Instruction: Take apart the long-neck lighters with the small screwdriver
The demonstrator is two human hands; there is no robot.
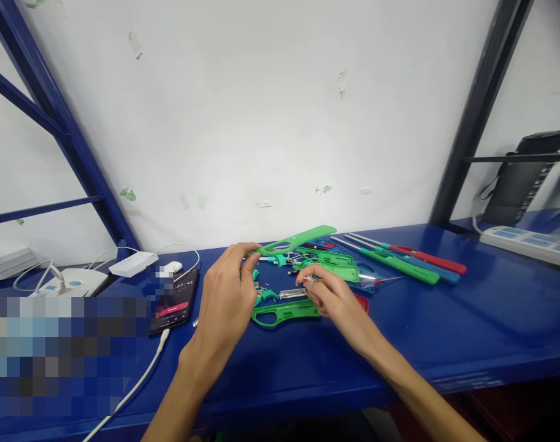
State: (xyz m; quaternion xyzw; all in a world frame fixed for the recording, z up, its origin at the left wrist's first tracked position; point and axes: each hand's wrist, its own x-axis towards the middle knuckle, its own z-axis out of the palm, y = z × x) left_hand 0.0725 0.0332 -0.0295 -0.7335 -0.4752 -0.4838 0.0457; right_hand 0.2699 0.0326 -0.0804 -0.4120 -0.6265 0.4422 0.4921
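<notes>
green casing [313, 234] between left fingers [246, 247]

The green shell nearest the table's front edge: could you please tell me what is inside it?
Moulded ridges show inside the green shell, which has a loop at its left end. The right hand covers its right end, so anything there cannot be seen.

At the frame's center, my left hand [231, 288] is gripping a long green plastic casing [307, 236], while my right hand [330, 291] is pinching a small red-and-white piece [308, 279] above green plastic shells [291, 312].
</notes>
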